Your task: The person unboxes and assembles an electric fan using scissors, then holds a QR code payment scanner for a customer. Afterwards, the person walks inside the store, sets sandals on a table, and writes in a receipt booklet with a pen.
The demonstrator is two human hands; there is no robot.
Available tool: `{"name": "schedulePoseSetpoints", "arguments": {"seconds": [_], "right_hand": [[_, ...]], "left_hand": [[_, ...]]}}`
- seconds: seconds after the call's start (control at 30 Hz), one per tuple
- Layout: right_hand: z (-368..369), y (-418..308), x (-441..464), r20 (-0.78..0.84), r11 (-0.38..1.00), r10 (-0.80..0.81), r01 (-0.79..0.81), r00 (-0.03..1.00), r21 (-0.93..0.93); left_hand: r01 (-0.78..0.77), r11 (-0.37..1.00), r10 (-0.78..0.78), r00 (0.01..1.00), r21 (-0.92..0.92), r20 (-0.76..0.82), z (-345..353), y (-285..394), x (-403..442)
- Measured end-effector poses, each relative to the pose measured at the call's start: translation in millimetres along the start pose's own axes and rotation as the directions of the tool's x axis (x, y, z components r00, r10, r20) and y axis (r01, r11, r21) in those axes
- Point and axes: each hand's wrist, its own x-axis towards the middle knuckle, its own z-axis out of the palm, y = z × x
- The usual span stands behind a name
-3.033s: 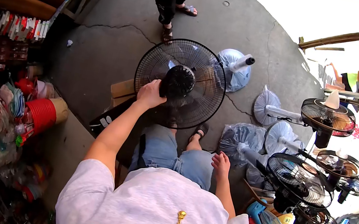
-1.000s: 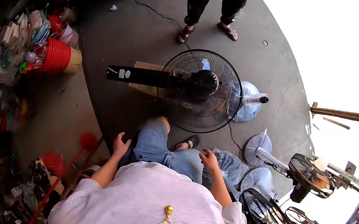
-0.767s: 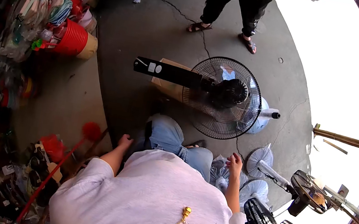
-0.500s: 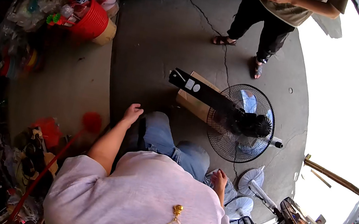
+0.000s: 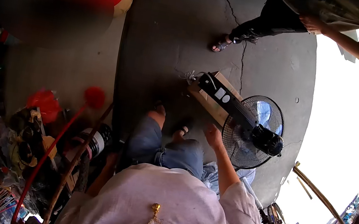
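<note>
My right hand (image 5: 213, 136) hangs in the air in front of my body, just left of a black caged fan (image 5: 252, 132). Its fingers look loosely curled, and nothing shows in them. The fan has pale blue blades, a dark motor and a long black post with white labels, which reaches to the upper left above a cardboard box (image 5: 208, 99). Low at my left side is my left hand (image 5: 111, 160), dim and partly hidden, its fingers not clear. Beside it lies a black-and-white round object (image 5: 96, 141).
Another person (image 5: 297, 17) stands at the upper right in dark trousers and sandals. To the left are a red stick (image 5: 56, 143), a red bag (image 5: 46, 105) and cluttered goods. More fan parts (image 5: 276, 220) and a wooden pole (image 5: 323, 195) lie at the lower right.
My right hand has swung forward toward the fan, and my left hand has dropped back to my side. My legs have moved. The other person has stepped and shifted right.
</note>
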Motion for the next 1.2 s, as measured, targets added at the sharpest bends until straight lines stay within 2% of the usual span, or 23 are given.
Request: {"name": "schedulePoseSetpoints", "arguments": {"seconds": [0.07,0.13,0.17,0.23,0.3,0.37,0.43,0.5,0.53,0.6,0.67,0.7,0.73,0.77,0.8,0.87,0.9,0.97,1.0,1.07,1.13,1.17,1.2], "right_hand": [[19,-22,2,-0.043,0.996,-0.085,0.087,0.995,0.032],[37,-56,7,0.090,0.958,0.106,-0.126,0.990,0.259],[47,-61,4,0.080,0.958,0.121,-0.137,0.989,0.251],[77,-85,25,0.129,0.991,0.096,-0.084,0.987,-0.101],[108,-111,48,0.127,0.965,0.067,-0.032,0.990,-0.259],[134,-154,68,0.085,0.962,0.079,-0.054,0.993,-0.269],[162,-209,102,0.091,0.939,0.036,-0.002,0.995,-0.343],[184,-279,135,0.102,0.915,-0.064,0.099,0.993,-0.392],[193,-307,152,0.151,0.925,-0.188,0.227,0.971,-0.306],[208,-356,190,0.201,0.899,-0.342,0.382,0.918,-0.216],[215,-395,226,0.310,0.962,-0.174,0.228,0.935,-0.149],[217,-414,241,0.310,0.954,-0.197,0.255,0.930,-0.159],[218,-437,253,0.319,0.956,-0.172,0.236,0.932,-0.176],[222,-458,264,0.330,0.958,-0.145,0.216,0.933,-0.189],[229,-475,283,0.333,0.951,-0.173,0.245,0.927,-0.189],[240,-509,320,0.359,0.999,-0.049,0.051,0.932,0.005],[247,-532,342,0.373,0.998,-0.062,0.069,0.926,-0.006],[261,-589,389,0.372,0.975,-0.117,0.035,0.921,0.221],[268,-621,419,0.356,0.966,-0.182,0.100,0.916,0.237],[279,-714,465,0.321,0.944,-0.320,0.270,0.891,0.190],[304,-830,533,0.301,0.835,-0.520,0.400,0.800,0.379],[310,-880,543,0.263,0.731,-0.629,0.443,0.731,0.519],[309,-927,537,0.254,0.776,-0.613,0.511,0.748,0.368]], "left_hand": [[0.164,0.986,-0.160,0.982,-0.031,0.101,5,-1,-34],[0.219,0.972,-0.208,0.969,-0.081,0.134,-1,-3,-29],[0.229,0.967,-0.213,0.968,-0.115,0.136,-9,-5,-17],[0.220,0.954,-0.209,0.975,-0.204,0.077,-36,-12,28],[0.225,0.893,-0.256,0.966,-0.390,-0.027,-87,-15,83],[0.229,0.697,-0.393,0.915,-0.679,-0.095,-153,-13,126],[0.123,0.451,-0.506,0.851,-0.884,-0.139,-243,5,162],[-0.036,0.327,-0.535,0.817,-0.944,-0.216,-318,7,195],[-0.101,0.322,-0.524,0.809,-0.941,-0.266,-346,3,211],[-0.207,0.421,-0.418,0.820,-0.883,-0.391,-367,-28,246],[-0.304,0.650,-0.109,0.869,-0.696,-0.482,-371,-62,261],[-0.335,0.912,0.206,0.874,-0.238,-0.440,-361,-89,264],[-0.365,0.884,0.437,0.868,0.293,-0.237,-362,-109,277],[-0.085,0.884,-0.005,0.982,-0.460,-0.190,-403,-76,238],[0.201,0.753,-0.332,0.938,-0.626,-0.098,-422,-55,224],[0.250,0.794,-0.489,0.804,-0.554,-0.339,-348,-131,244],[0.310,0.742,-0.537,0.806,-0.594,-0.250,-332,-131,237],[0.269,0.718,-0.544,0.792,-0.642,-0.277,-353,-109,250],[0.107,0.732,-0.531,0.709,-0.673,-0.465,-367,-104,280],[-0.195,0.776,-0.477,0.439,-0.599,-0.761,-385,-121,338],[-0.432,0.812,-0.389,0.101,-0.393,-0.915,-444,-129,386],[-0.262,0.686,-0.637,0.234,-0.679,-0.734,-463,-111,390],[-0.038,0.488,-0.814,0.341,-0.872,-0.471,-508,-70,385]]}}
